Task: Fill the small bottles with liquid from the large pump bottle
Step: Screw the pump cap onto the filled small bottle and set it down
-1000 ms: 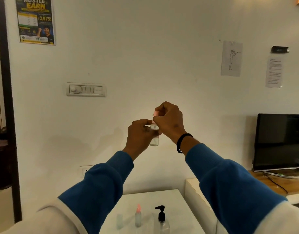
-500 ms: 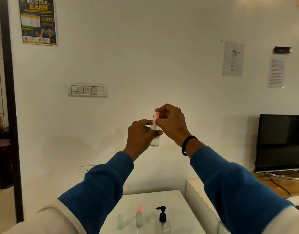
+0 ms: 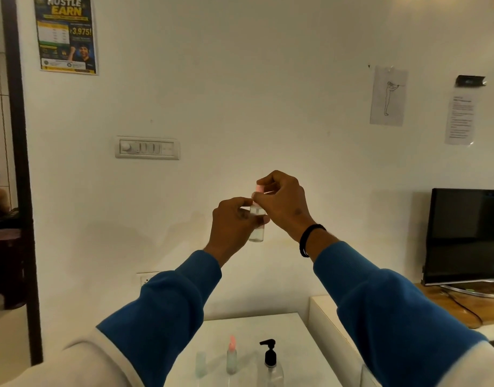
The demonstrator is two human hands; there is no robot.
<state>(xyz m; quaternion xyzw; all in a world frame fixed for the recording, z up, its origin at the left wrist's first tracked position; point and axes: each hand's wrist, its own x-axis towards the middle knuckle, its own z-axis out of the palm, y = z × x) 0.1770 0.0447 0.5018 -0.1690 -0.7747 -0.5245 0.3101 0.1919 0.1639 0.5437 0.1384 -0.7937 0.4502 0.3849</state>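
Hands raised at chest height before a white wall: the left hand (image 3: 234, 222) grips a small clear plastic bottle (image 3: 256, 233) upright by its body, while the right hand (image 3: 282, 202) pinches its pink cap (image 3: 259, 189). Below the held bottle, on a glossy white table (image 3: 304, 344), stand a pink-topped small bottle (image 3: 231, 356), a pale capless one (image 3: 200, 364) and a clear pump bottle (image 3: 270, 361) with black pump. Poster (image 3: 67, 34) far upper left reads "HUSTLE EARN".
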